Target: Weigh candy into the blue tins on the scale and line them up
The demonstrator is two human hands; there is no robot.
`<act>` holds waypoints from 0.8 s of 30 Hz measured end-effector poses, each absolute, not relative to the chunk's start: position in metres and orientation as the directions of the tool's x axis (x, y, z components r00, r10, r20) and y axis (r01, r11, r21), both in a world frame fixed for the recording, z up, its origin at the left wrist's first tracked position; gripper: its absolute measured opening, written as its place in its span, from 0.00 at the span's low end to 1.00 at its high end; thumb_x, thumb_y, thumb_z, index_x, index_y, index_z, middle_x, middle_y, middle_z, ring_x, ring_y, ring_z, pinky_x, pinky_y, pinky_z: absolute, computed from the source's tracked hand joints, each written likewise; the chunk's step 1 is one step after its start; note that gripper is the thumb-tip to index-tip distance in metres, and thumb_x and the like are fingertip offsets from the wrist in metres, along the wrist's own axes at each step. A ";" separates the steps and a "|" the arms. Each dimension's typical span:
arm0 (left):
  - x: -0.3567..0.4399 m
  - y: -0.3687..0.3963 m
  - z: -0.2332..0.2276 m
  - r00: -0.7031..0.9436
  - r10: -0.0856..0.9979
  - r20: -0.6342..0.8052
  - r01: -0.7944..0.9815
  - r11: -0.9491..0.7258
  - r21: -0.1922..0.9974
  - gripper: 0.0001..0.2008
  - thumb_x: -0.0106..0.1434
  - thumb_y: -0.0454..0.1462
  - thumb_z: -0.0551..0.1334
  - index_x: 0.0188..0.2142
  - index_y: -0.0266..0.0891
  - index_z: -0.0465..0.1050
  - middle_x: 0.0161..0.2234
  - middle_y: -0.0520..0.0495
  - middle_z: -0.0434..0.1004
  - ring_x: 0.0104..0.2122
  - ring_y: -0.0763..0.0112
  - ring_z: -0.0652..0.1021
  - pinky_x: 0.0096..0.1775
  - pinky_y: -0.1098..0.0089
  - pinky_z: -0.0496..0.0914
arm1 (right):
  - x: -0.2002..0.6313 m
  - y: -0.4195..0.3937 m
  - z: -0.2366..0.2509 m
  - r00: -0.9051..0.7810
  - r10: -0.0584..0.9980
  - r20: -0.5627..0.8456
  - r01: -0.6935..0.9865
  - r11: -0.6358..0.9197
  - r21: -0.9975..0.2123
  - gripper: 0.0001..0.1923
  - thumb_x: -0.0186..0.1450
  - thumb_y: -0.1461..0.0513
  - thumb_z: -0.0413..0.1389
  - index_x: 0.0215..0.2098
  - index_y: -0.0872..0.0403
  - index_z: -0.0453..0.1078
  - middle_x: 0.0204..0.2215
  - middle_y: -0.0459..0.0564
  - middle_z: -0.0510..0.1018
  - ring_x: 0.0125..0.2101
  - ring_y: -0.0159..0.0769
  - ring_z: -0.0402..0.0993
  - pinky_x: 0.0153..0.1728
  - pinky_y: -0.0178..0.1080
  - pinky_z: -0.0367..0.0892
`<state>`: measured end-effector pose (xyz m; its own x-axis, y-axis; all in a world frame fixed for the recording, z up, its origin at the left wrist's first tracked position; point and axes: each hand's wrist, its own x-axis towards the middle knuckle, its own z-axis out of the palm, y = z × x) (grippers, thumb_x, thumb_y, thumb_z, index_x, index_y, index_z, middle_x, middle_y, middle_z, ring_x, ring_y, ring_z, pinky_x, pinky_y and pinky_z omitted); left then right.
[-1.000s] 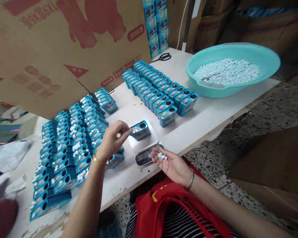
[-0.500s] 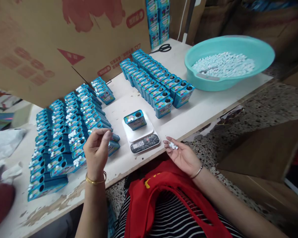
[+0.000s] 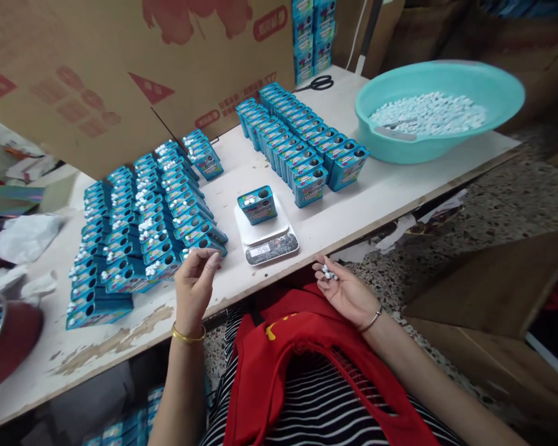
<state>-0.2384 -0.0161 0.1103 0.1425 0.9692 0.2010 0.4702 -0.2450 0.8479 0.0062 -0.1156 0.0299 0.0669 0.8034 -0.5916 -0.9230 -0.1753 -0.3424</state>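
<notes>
One blue tin [image 3: 257,204] stands on the white scale [image 3: 266,236] near the front edge of the bench [image 3: 390,198], a few white candies showing at its top beside a round hole. The right hand [image 3: 346,291] lies palm up just in front of the bench edge, half open, fingers curled loosely around a small cluster of white candies [image 3: 328,273]; I cannot count them exactly. The left hand [image 3: 194,286] hovers over the bench edge to the left of the scale, thumb and forefinger pinched together; whether anything sits between them I cannot tell. Each wrist wears one bangle.

Left of the scale, many filled tins [image 3: 144,223] stand in about four rows, too many to count. Behind the scale, a double row of open tins [image 3: 300,139] runs toward the far side. One teal basin [image 3: 439,77] of white candies sits far right, with one pair of scissors [image 3: 317,83] at the far edge. A large cardboard sheet [image 3: 121,68] leans behind the tins.
</notes>
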 end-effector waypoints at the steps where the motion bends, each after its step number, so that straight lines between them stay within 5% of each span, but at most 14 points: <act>1: -0.239 -0.015 0.109 0.158 0.968 0.196 0.473 -0.248 0.845 0.10 0.60 0.43 0.61 0.33 0.38 0.71 0.29 0.50 0.72 0.29 0.75 0.72 0.33 0.72 0.70 | 0.005 -0.115 0.030 0.069 0.798 -0.598 -0.921 -0.180 -0.347 0.05 0.57 0.66 0.62 0.32 0.58 0.73 0.27 0.48 0.75 0.24 0.23 0.66 0.19 0.24 0.61; 5: -0.233 0.003 0.107 0.272 0.932 0.239 0.544 -0.354 0.761 0.10 0.62 0.42 0.59 0.37 0.38 0.71 0.33 0.48 0.73 0.32 0.72 0.73 0.36 0.69 0.70 | 0.002 -0.109 0.031 0.080 0.778 -0.623 -0.920 -0.184 -0.347 0.04 0.57 0.66 0.61 0.32 0.59 0.73 0.26 0.48 0.75 0.24 0.24 0.67 0.20 0.24 0.62; 9: -0.214 0.029 0.112 0.460 0.790 0.405 0.658 -0.609 0.443 0.15 0.63 0.41 0.58 0.49 0.42 0.69 0.46 0.42 0.71 0.46 0.64 0.72 0.48 0.60 0.67 | -0.001 -0.098 0.031 0.077 0.758 -0.647 -0.924 -0.189 -0.332 0.06 0.57 0.65 0.62 0.33 0.59 0.74 0.26 0.47 0.75 0.24 0.24 0.68 0.21 0.25 0.64; 13: -0.196 0.048 0.110 0.568 0.709 0.419 0.716 -0.676 0.175 0.22 0.62 0.43 0.59 0.56 0.45 0.64 0.60 0.39 0.60 0.59 0.53 0.62 0.56 0.51 0.58 | -0.002 -0.087 0.030 0.053 0.755 -0.653 -0.932 -0.198 -0.304 0.06 0.56 0.65 0.62 0.33 0.58 0.74 0.26 0.47 0.75 0.25 0.25 0.69 0.24 0.26 0.65; 24: -0.154 0.075 0.106 0.645 0.688 0.333 0.701 -0.706 0.103 0.23 0.65 0.45 0.55 0.58 0.43 0.60 0.63 0.38 0.54 0.63 0.52 0.55 0.59 0.46 0.49 | 0.004 -0.073 0.031 0.042 0.765 -0.642 -0.948 -0.174 -0.268 0.07 0.57 0.64 0.62 0.34 0.58 0.74 0.26 0.48 0.75 0.24 0.24 0.67 0.21 0.25 0.62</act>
<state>-0.1536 0.0754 0.1063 0.6447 0.6884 0.3325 0.7007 -0.7060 0.1029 0.0044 -0.0734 0.0314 0.0416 0.7653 -0.6423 -0.9476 -0.1735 -0.2681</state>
